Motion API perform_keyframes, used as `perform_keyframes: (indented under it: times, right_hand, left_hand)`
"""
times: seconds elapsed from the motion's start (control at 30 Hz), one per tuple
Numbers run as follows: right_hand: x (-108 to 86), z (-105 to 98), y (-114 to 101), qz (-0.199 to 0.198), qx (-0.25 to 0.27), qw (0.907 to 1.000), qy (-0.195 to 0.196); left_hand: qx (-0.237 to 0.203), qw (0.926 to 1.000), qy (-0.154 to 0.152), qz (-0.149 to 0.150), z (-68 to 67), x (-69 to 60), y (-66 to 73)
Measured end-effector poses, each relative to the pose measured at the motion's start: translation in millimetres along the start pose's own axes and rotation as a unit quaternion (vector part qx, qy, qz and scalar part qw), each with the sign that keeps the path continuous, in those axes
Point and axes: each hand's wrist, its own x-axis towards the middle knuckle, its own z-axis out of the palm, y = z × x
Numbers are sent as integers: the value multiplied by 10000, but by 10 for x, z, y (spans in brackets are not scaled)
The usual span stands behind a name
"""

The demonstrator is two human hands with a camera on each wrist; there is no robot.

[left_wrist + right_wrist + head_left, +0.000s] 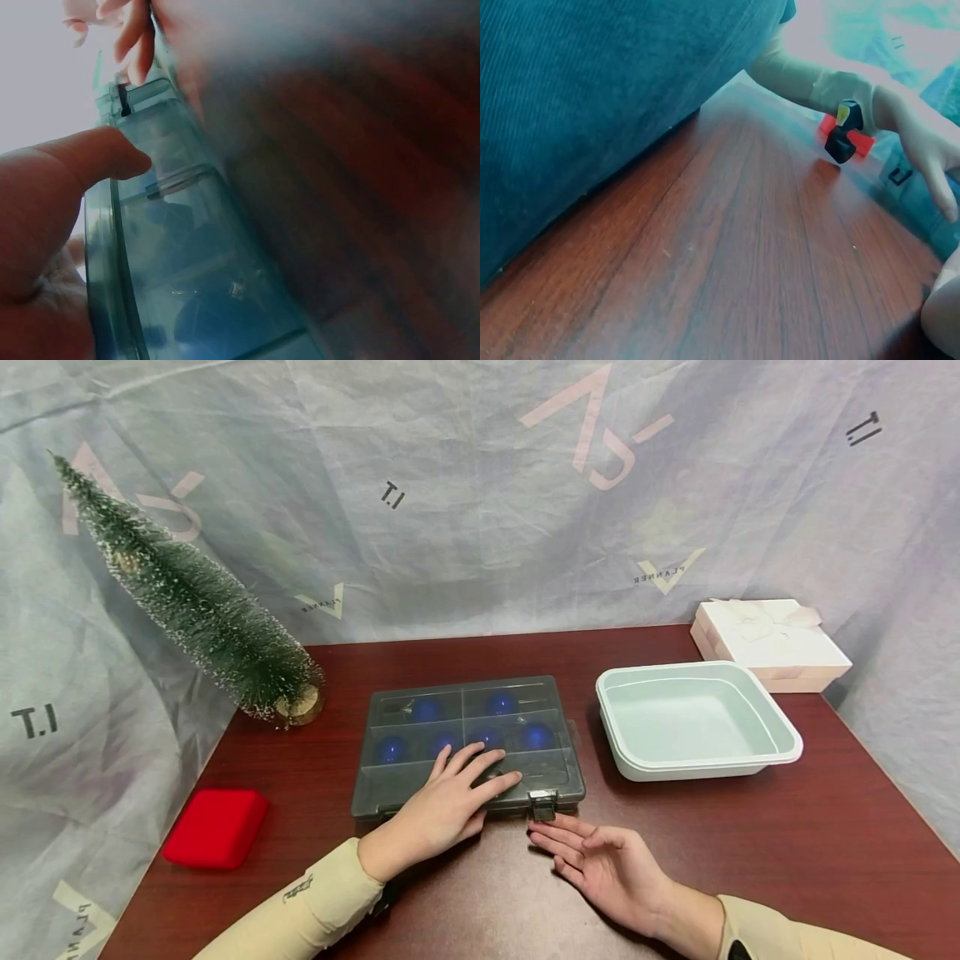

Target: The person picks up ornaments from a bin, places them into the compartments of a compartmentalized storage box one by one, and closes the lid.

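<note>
A dark translucent compartment box lies on the table in the head view. Through its lid several shiny blue balls show in separate compartments. My left hand rests on the lid near the front edge, its fingers spread. In the left wrist view the thumb reaches over the front side of the box. My right hand, palm turned up and fingers extended, is at the black latch on the front right. Whether its fingertips touch the latch, I cannot tell.
To the right stands a pale green plastic basin, with a white gift box behind it. On the left are a red case and a small frosted Christmas tree. A printed cloth hangs behind the table.
</note>
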Motion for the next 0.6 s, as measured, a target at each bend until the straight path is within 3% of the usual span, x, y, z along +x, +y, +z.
perform_keyframes:
  times: [0.13, 0.2, 0.23, 0.27, 0.3, 0.33, 0.37, 0.4, 0.47, 0.53, 0.6]
  right_hand:
    - [10, -15, -32, -49, -275, 9993, -230]
    - [20, 7, -70, -8, -930, 9956, -118]
    - [26, 28, -97, -20, -1434, 9896, -81]
    - [31, 58, -135, -94, -2096, 9777, -129]
    - [35, 94, -180, -236, -2907, 9562, -250]
    - [37, 138, -235, -503, -3819, 9219, -426]
    - [42, 181, -295, -901, -4729, 8744, -607]
    - [50, 228, -360, -1397, -5535, 8178, -729]
    - [71, 316, -490, -2515, -6794, 6844, -819]
    - [114, 376, -597, -3311, -7634, 5508, -644]
    - [171, 400, -664, -3608, -8164, 4491, -414]
  left_hand:
    - [-26, 10000, -86, -35, -6, 3, 3]
    - [-31, 9999, -111, -43, -9, 6, 5]
    - [-24, 9999, -120, -45, -8, 8, 6]
    - [-12, 9999, -126, -45, -6, 10, 7]
    - [-10, 9999, -129, -40, -5, 12, 8]
    - [-15, 9999, -130, -37, -6, 12, 10]
    - [-19, 9999, -122, -33, -7, 12, 11]
    - [-21, 9999, -115, -28, -9, 13, 12]
    - [-27, 9999, -108, -19, -15, 10, 12]
    - [-16, 9999, -105, -14, -21, 6, 11]
    - [2, 10000, -96, -5, -23, 1, 10]
